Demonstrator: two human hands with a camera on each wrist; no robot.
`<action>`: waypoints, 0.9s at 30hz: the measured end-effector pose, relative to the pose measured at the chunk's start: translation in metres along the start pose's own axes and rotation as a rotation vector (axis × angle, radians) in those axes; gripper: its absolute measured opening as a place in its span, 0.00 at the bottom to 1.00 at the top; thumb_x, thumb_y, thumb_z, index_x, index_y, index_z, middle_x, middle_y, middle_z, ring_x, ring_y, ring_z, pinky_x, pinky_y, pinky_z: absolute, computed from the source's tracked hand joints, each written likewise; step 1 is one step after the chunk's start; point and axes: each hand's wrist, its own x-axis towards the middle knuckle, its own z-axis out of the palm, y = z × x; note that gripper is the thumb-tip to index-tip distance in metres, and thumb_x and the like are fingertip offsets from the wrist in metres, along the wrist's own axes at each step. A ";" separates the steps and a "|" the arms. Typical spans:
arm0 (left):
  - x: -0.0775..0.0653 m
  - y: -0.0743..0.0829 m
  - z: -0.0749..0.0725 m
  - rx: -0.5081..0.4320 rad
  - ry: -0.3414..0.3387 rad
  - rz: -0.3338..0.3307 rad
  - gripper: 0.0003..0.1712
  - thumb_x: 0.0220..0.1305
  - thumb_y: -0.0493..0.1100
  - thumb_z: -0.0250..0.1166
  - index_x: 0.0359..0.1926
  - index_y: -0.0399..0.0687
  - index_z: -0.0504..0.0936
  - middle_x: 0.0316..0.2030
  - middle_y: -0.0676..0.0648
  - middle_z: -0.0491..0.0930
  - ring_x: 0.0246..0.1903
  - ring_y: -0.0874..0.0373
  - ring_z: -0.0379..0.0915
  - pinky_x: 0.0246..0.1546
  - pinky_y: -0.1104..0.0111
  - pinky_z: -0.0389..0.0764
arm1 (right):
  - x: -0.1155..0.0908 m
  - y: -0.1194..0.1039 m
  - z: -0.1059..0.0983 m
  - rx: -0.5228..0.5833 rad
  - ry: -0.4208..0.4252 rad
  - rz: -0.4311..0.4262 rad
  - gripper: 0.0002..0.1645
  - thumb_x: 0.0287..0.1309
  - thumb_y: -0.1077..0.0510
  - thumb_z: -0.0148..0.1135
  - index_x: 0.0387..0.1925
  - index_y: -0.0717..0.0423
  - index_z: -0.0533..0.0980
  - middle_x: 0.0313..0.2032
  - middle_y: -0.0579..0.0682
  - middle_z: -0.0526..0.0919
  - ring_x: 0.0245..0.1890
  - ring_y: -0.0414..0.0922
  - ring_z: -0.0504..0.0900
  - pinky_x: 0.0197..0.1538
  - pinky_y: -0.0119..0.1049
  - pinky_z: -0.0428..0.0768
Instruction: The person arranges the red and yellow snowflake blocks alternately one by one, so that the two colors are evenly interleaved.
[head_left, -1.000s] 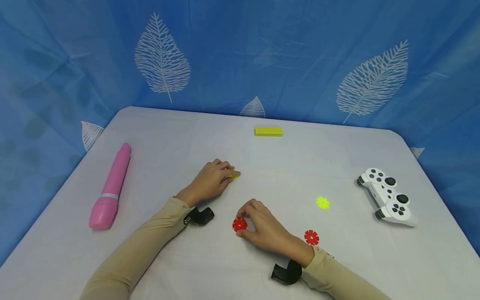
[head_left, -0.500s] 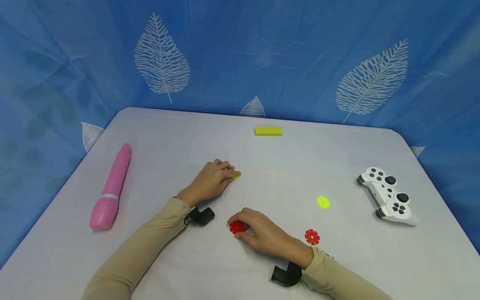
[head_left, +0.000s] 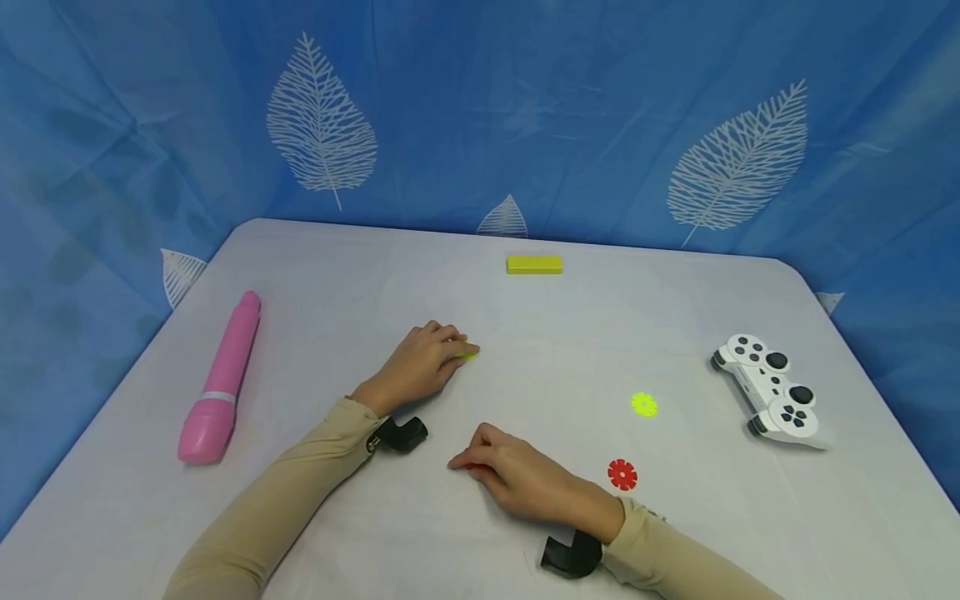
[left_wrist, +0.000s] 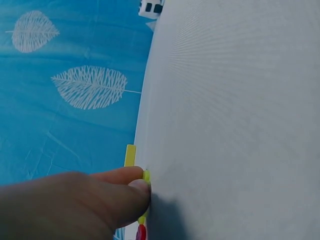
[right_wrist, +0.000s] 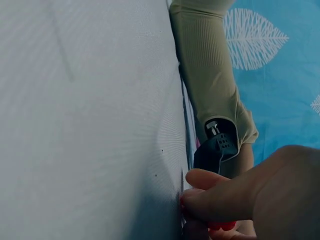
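Both the left hand (head_left: 416,367) and the right hand (head_left: 525,477) are occupied: just left of the middle of the head view, the left thumb and a finger pinch a yellow-green piece (left_wrist: 146,176), while low in the centre the right fingers curl round a red piece (right_wrist: 222,226), mostly hidden by them. A bit of red (left_wrist: 141,233) shows just under the yellow-green piece in the left wrist view; whether the two are joined cannot be told. Little of either piece shows past the fingertips, so a hurried lift or uneven squeeze could let one slip or flick across the white tabletop (head_left: 360,275). The loose red disc (head_left: 622,475) at lower right lies near the right wrist, and a sideways swing of that forearm could sweep it away; the black wrist mount (head_left: 402,437) on the left arm might knock the right fingers if the arms close in. For moving, an open stretch runs from the left hand toward the yellow block (head_left: 534,265) at upper centre, near the table's far edge, and another toward the loose yellow-green disc (head_left: 644,405) at right. Tighter limits are the pink microphone-shaped object (head_left: 221,379) at left and the white game controller (head_left: 772,392) at far right.
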 end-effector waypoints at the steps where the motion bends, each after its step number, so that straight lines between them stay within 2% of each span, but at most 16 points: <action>1: 0.000 0.000 0.000 0.000 0.003 0.002 0.14 0.60 0.41 0.59 0.48 0.55 0.81 0.44 0.49 0.79 0.43 0.53 0.71 0.40 0.60 0.72 | 0.000 0.000 0.000 -0.001 -0.002 0.000 0.14 0.60 0.63 0.53 0.45 0.51 0.79 0.36 0.43 0.72 0.31 0.31 0.69 0.36 0.20 0.70; 11: -0.001 0.000 -0.001 -0.011 0.002 -0.002 0.14 0.60 0.41 0.59 0.48 0.55 0.81 0.44 0.49 0.79 0.43 0.53 0.70 0.40 0.60 0.72 | 0.000 0.001 -0.001 -0.009 0.008 0.003 0.13 0.60 0.62 0.53 0.43 0.49 0.80 0.36 0.42 0.73 0.31 0.30 0.69 0.36 0.20 0.69; 17: -0.001 0.000 0.001 -0.008 0.008 0.001 0.14 0.60 0.41 0.59 0.48 0.55 0.81 0.44 0.49 0.79 0.42 0.54 0.70 0.40 0.60 0.71 | 0.001 0.005 -0.006 -0.021 0.047 0.005 0.13 0.60 0.63 0.53 0.41 0.49 0.80 0.34 0.40 0.76 0.30 0.30 0.71 0.37 0.21 0.70; 27: 0.000 0.001 0.001 -0.001 -0.017 -0.015 0.15 0.61 0.41 0.59 0.48 0.56 0.81 0.45 0.50 0.79 0.43 0.54 0.70 0.42 0.60 0.72 | 0.002 0.019 -0.020 0.023 0.131 0.075 0.13 0.56 0.64 0.57 0.41 0.49 0.80 0.33 0.40 0.79 0.31 0.32 0.72 0.36 0.25 0.71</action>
